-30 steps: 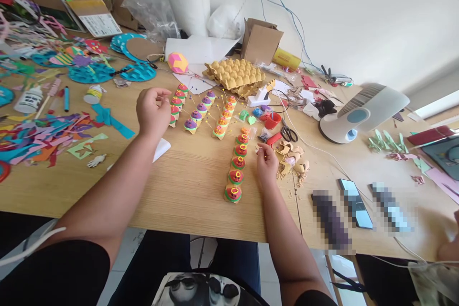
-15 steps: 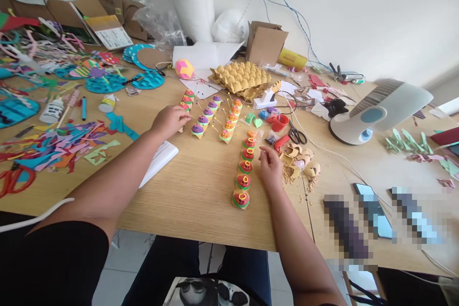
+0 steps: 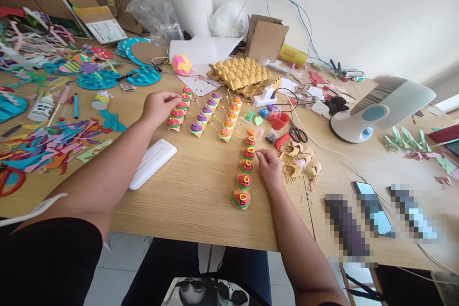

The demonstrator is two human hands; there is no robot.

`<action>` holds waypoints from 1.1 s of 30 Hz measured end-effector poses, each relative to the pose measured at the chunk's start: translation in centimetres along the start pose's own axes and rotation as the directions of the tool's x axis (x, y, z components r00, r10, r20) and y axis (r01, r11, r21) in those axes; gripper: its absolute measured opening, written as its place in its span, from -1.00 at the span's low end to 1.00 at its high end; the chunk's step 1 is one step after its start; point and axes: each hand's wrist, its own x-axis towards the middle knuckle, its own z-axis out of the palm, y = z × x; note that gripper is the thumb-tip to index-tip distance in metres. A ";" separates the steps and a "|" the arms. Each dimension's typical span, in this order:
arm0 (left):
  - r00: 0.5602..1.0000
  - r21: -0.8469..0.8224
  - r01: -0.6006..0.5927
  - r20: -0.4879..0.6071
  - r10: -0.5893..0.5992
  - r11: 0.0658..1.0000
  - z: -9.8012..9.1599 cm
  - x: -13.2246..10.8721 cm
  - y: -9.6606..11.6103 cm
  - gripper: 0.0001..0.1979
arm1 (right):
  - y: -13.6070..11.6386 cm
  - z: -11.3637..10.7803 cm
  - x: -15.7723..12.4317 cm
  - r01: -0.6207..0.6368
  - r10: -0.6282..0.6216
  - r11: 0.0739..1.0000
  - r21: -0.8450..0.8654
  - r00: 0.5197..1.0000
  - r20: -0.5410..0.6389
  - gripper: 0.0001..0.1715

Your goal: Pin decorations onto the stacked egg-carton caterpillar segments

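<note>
My left hand (image 3: 161, 109) has thumb and fingers pinched together at the left side of a short egg-carton strip with red clay-covered bumps (image 3: 178, 113). Whether a small thing is between those fingertips I cannot make out. My right hand (image 3: 270, 169) rests on the table, fingers curled and pinched, beside the nearer caterpillar-like strip of red bumps with green rims and yellow rings (image 3: 245, 167). What it holds, if anything, is hidden. Between the two stand a purple-bumped strip (image 3: 204, 117) and an orange-bumped strip (image 3: 230, 122), with ball-headed pins sticking out around them.
A white flat case (image 3: 153, 162) lies by my left forearm. Beyond are egg trays (image 3: 240, 74) and a cardboard box (image 3: 266, 38). Carton scraps (image 3: 299, 160), scissors (image 3: 297, 133), a red cup (image 3: 280, 120) and a fan (image 3: 376, 110) are on the right; paper scraps (image 3: 53, 146) on the left.
My left hand has moved up and to the left, uncovering the left red strip. My right hand has shifted slightly left and down, its fingertips nearer the front red strip.
</note>
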 end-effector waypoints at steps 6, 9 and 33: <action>0.995 0.439 -0.047 0.102 0.002 0.897 0.8 4.0 0.4 -0.63 | 0.3 -0.3 0.2 0.125 -0.122 0.989 -0.078 0.992 0.038 -0.55; 0.982 0.548 -0.091 0.189 -0.017 0.831 1.7 5.2 -0.2 -0.65 | 0.5 -0.3 0.3 0.151 -0.149 0.983 -0.105 0.988 0.030 -0.57; 0.927 0.633 -0.285 0.372 0.040 0.720 3.3 6.7 -1.1 -0.86 | 0.7 -0.2 0.3 0.144 -0.144 0.981 -0.129 0.990 0.014 -0.62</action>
